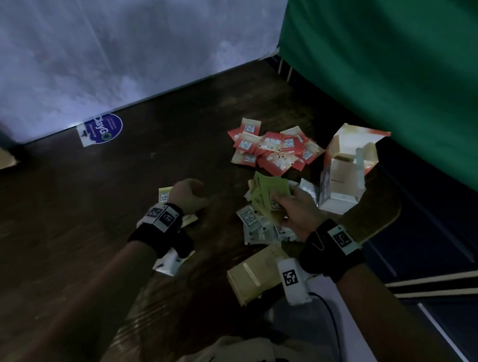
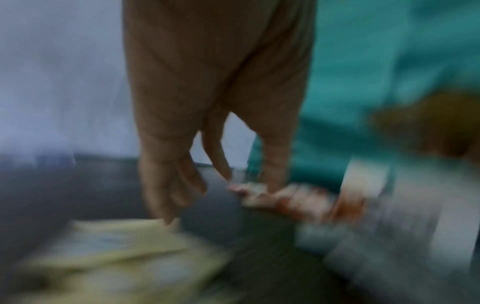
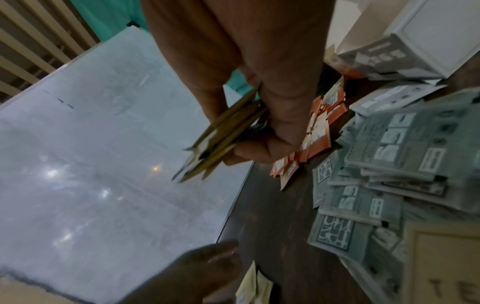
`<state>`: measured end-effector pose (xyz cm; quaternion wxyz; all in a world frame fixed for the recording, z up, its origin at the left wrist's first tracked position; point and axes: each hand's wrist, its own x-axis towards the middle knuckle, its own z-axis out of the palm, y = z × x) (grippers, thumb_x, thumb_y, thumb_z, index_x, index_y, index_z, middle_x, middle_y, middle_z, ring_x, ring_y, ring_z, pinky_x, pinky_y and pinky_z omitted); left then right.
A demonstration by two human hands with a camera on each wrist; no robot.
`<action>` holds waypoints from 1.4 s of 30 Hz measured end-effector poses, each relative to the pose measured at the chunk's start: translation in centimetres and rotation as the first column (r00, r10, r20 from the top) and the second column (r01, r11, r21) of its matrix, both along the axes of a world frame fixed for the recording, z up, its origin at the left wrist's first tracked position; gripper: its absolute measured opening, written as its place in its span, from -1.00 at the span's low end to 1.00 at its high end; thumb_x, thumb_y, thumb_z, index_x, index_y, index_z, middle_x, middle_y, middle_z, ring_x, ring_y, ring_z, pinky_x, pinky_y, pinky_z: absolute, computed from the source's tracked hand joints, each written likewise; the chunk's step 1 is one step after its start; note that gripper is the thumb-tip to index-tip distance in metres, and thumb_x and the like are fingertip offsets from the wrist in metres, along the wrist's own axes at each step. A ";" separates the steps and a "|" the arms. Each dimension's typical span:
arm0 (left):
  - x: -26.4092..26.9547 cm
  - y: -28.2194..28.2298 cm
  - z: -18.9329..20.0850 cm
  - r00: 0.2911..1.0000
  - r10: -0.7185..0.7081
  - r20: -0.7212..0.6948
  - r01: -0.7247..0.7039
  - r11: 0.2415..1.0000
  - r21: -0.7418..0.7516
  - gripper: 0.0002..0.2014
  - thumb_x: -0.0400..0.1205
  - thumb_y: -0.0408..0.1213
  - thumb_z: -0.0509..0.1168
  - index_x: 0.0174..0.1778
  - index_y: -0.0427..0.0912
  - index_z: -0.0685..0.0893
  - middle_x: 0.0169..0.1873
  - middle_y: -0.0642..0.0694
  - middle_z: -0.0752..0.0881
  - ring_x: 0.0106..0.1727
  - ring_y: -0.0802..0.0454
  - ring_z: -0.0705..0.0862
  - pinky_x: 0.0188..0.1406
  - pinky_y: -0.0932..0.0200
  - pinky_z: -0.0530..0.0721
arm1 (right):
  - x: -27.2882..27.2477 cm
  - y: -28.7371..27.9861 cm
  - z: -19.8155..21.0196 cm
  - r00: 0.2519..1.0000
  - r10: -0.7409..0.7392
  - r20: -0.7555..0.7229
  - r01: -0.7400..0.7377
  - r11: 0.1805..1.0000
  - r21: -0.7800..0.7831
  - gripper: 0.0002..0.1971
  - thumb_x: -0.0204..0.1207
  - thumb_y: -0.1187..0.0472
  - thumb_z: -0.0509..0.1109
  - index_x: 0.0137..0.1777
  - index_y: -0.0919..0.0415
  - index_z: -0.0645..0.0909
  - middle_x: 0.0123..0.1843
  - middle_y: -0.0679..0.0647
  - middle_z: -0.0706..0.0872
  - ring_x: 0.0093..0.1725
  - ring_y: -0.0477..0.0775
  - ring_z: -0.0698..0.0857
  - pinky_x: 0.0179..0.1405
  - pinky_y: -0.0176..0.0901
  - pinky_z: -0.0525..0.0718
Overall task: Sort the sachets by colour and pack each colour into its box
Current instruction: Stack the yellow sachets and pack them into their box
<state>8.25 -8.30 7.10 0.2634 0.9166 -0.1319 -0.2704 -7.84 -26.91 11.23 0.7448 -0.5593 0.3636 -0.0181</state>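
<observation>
My right hand (image 1: 281, 207) grips a fanned stack of yellow sachets (image 1: 271, 191) above the table; in the right wrist view the right hand (image 3: 246, 142) pinches the stack (image 3: 218, 144) between thumb and fingers. My left hand (image 1: 190, 190) hovers over a few loose yellow sachets (image 1: 164, 194). Its fingers (image 2: 171, 185) hang loosely curled and hold nothing, one tip at the yellow sachets (image 2: 116, 246). A pile of red sachets (image 1: 272, 148) lies farther back. Grey sachets (image 1: 258, 225) are heaped under my right hand. An open orange-and-white box (image 1: 347, 167) stands to the right.
A flat tan box (image 1: 255, 275) lies near the table's front edge, by my right wrist. A grey box (image 3: 389, 57) sits beside the open one. A green cloth (image 1: 394, 49) hangs on the right, a white panel (image 1: 102, 48) behind, and a blue sticker (image 1: 100, 130) at its foot.
</observation>
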 end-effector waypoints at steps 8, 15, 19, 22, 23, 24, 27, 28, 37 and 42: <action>2.8 2.9 -5.1 0.961 -0.272 -0.060 0.271 0.869 0.414 0.21 0.22 0.06 0.62 0.65 0.14 -0.07 0.65 -0.23 -0.14 0.62 -0.44 -0.14 0.48 -0.45 0.24 | -1.1 -0.9 -0.2 0.999 0.043 0.003 -0.043 0.999 -0.021 -0.76 0.65 0.26 0.28 0.28 0.20 0.57 -0.04 0.04 0.76 -0.12 0.01 0.75 -0.46 -0.23 0.70; 2.8 1.7 -4.2 0.950 -0.313 -0.015 0.283 0.836 0.469 -0.38 0.59 -0.22 0.28 0.56 -0.02 0.19 0.53 -0.36 0.18 0.44 -0.56 0.29 0.20 -0.32 0.57 | -0.6 -0.6 -0.5 0.998 0.062 -0.008 -0.062 0.995 -0.081 -0.74 0.63 0.24 0.31 0.29 0.24 0.59 0.10 0.14 0.76 0.05 0.13 0.75 -0.09 0.03 0.74; 2.8 1.2 -2.5 0.981 -0.183 0.061 0.159 0.947 0.280 -0.45 0.65 -0.25 0.24 0.55 -0.03 0.21 0.42 -0.33 0.39 0.26 -0.36 0.57 0.16 -0.16 0.63 | 0.0 -0.7 -0.6 0.999 0.050 0.013 -0.049 0.996 -0.071 -0.78 0.61 0.24 0.34 0.22 0.22 0.65 -0.05 0.05 0.80 -0.07 0.01 0.78 -0.12 -0.03 0.73; 1.7 -0.6 -0.4 0.993 0.067 0.102 -0.057 0.994 -0.093 -0.56 0.67 -0.23 0.20 0.45 -0.20 0.28 0.22 -0.30 0.60 0.12 -0.22 0.65 0.04 0.00 0.61 | 0.6 -0.6 -0.3 0.997 0.066 0.043 -0.066 0.998 -0.003 -0.85 0.61 0.25 0.33 0.11 0.15 0.69 -0.16 -0.04 0.83 -0.16 -0.07 0.81 -0.21 -0.12 0.73; 0.8 -1.3 0.5 0.993 0.092 0.068 -0.076 0.976 -0.204 -0.58 0.67 -0.23 0.22 0.41 -0.24 0.29 0.16 -0.23 0.62 0.06 -0.17 0.66 -0.01 0.02 0.62 | 0.9 -0.4 -0.1 0.996 0.075 0.050 -0.076 0.997 0.018 -0.85 0.62 0.26 0.32 0.10 0.16 0.69 -0.14 -0.02 0.84 -0.14 -0.04 0.81 -0.16 -0.09 0.75; -0.2 -2.0 1.4 0.995 0.100 0.013 -0.091 0.946 -0.311 -0.60 0.67 -0.25 0.22 0.38 -0.25 0.30 0.11 -0.17 0.62 0.02 -0.12 0.66 -0.05 0.03 0.64 | 1.3 -0.1 0.0 0.995 0.079 0.061 -0.082 0.996 0.041 -0.84 0.62 0.26 0.31 0.11 0.18 0.69 -0.08 0.03 0.84 -0.07 0.02 0.81 -0.07 -0.02 0.76; -3.3 -3.8 3.9 0.962 0.104 -0.252 -0.231 0.801 -0.552 -0.72 0.68 -0.19 0.16 0.27 -0.18 0.40 0.10 -0.18 0.68 0.04 -0.17 0.72 0.00 -0.16 0.75 | 2.2 0.9 0.3 0.994 0.064 0.086 -0.070 0.994 0.079 -0.80 0.62 0.23 0.31 0.18 0.23 0.66 0.10 0.17 0.78 0.12 0.20 0.75 0.17 0.16 0.70; -4.1 -4.3 4.5 0.935 0.104 -0.340 -0.303 0.735 -0.607 -0.73 0.68 -0.15 0.15 0.24 -0.18 0.43 0.11 -0.24 0.69 0.06 -0.17 0.72 0.09 -0.24 0.72 | 2.5 1.2 0.5 0.994 0.058 0.098 -0.067 0.994 0.089 -0.80 0.63 0.23 0.30 0.18 0.22 0.65 0.10 0.16 0.78 0.11 0.19 0.75 0.17 0.16 0.70; -4.3 -4.1 5.0 0.994 -0.099 0.054 0.112 0.907 -0.407 -0.61 0.59 0.06 -0.07 -0.02 -0.05 0.59 -0.01 -0.11 0.57 0.03 -0.02 0.57 0.12 -0.04 0.55 | 2.5 1.8 0.6 0.993 0.107 0.041 -0.112 0.985 0.133 -0.63 0.58 0.17 0.37 0.35 0.27 0.55 0.24 0.26 0.72 0.21 0.28 0.71 0.06 0.18 0.73; -2.1 0.1 2.0 0.969 -0.151 0.197 0.186 0.968 -0.170 -0.80 0.66 -0.14 0.25 0.11 -0.13 0.66 -0.01 -0.04 0.63 0.01 0.03 0.60 -0.01 0.19 0.48 | 1.1 0.3 0.2 0.999 0.032 0.032 -0.038 0.976 0.214 -0.74 0.62 0.23 0.31 0.26 0.27 0.61 0.06 0.16 0.80 0.01 0.16 0.79 -0.01 0.10 0.77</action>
